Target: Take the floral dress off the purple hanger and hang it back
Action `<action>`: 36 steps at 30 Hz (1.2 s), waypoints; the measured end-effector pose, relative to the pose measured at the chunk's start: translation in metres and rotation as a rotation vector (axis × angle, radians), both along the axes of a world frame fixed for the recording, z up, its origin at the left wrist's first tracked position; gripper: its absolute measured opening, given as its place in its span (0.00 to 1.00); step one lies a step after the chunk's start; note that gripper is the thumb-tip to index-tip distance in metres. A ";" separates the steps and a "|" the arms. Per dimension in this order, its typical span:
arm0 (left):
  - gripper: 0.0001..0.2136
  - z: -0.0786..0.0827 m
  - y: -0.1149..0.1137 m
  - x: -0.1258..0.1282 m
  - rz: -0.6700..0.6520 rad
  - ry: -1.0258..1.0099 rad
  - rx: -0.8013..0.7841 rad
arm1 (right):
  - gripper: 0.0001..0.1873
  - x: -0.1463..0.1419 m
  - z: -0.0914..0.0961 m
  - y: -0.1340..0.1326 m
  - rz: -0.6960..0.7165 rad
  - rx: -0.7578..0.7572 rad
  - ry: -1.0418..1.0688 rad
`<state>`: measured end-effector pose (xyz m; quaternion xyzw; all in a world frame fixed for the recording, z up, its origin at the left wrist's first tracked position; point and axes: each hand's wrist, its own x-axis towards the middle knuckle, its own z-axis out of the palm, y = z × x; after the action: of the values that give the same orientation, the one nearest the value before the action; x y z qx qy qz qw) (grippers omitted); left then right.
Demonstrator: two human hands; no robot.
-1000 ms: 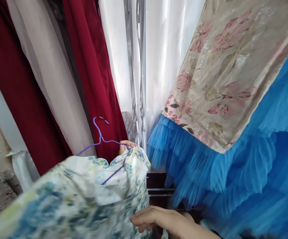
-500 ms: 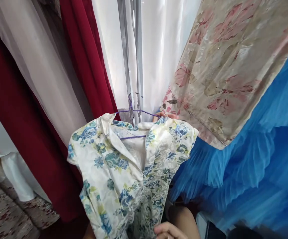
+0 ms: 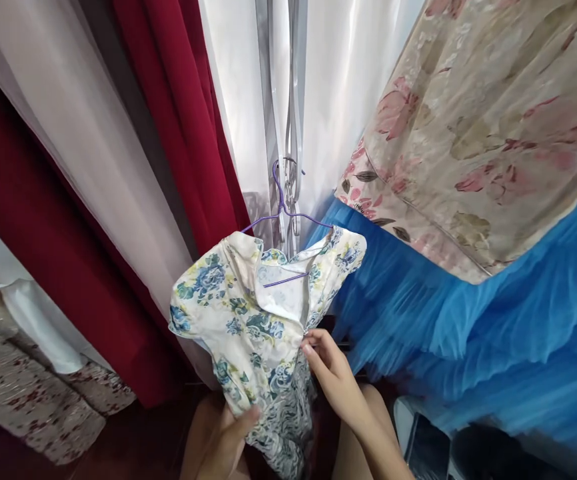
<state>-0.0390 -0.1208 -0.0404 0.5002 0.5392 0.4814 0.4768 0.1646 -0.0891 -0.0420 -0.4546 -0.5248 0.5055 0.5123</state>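
Observation:
A white dress (image 3: 248, 313) with blue and green floral print hangs on a purple wire hanger (image 3: 282, 208), its collar open at the neckline. My right hand (image 3: 331, 373) pinches the edge of the front opening at the bottom of the V, fingertips and thumb together. Lower down, my left hand (image 3: 228, 437) grips the side of the dress, with its thumb on the front and its fingers hidden behind the cloth. The hanger's hook reaches up to hanging grey straps (image 3: 296, 133).
Long dark red cloth (image 3: 168, 120) and pale cloth (image 3: 83, 120) hang at left. A beige floral garment (image 3: 468, 153) and blue ruffled tulle (image 3: 418, 293) hang at right. White cloth (image 3: 348, 73) is behind. My knees show below.
Fingers have left the dress's right shoulder. My right hand has risen from the lower edge to the front opening, and my left hand now grips the dress's side. The dress hangs tilted.

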 end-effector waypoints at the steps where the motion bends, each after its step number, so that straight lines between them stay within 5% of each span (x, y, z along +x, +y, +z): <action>1: 0.24 -0.006 -0.006 -0.004 0.015 -0.030 -0.061 | 0.17 -0.006 0.004 0.008 -0.019 0.038 -0.033; 4: 0.25 -0.016 -0.014 -0.017 0.059 -0.053 -0.174 | 0.15 -0.021 0.015 0.028 -0.059 0.112 -0.079; 9: 0.22 -0.022 -0.006 -0.032 0.115 0.043 -0.139 | 0.19 -0.027 0.025 0.037 0.012 0.099 -0.018; 14: 0.27 -0.032 -0.002 -0.010 0.658 0.326 0.310 | 0.15 -0.026 0.021 0.021 0.106 -0.117 0.105; 16: 0.22 -0.032 0.003 0.009 0.546 0.440 0.473 | 0.11 -0.028 0.022 0.013 0.104 -0.161 0.159; 19: 0.12 -0.026 0.018 0.036 0.186 0.460 0.494 | 0.10 -0.033 0.027 0.005 0.109 -0.149 0.166; 21: 0.03 -0.021 0.030 0.046 0.130 0.426 0.501 | 0.10 -0.033 0.032 0.002 0.100 -0.137 0.149; 25: 0.10 -0.012 0.045 0.048 0.051 0.445 0.608 | 0.10 -0.026 0.049 0.014 0.030 -0.079 0.118; 33: 0.15 0.038 0.039 0.034 -0.299 1.142 0.409 | 0.13 -0.030 0.160 0.096 0.000 0.189 0.140; 36: 0.22 0.054 0.040 0.039 -0.390 1.338 0.304 | 0.11 -0.043 0.184 0.112 -0.006 0.217 0.214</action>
<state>-0.0004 -0.0807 0.0133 0.8367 0.5437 0.0470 0.0464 0.1212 0.0231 0.1422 -0.3416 -0.5176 0.4897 0.6129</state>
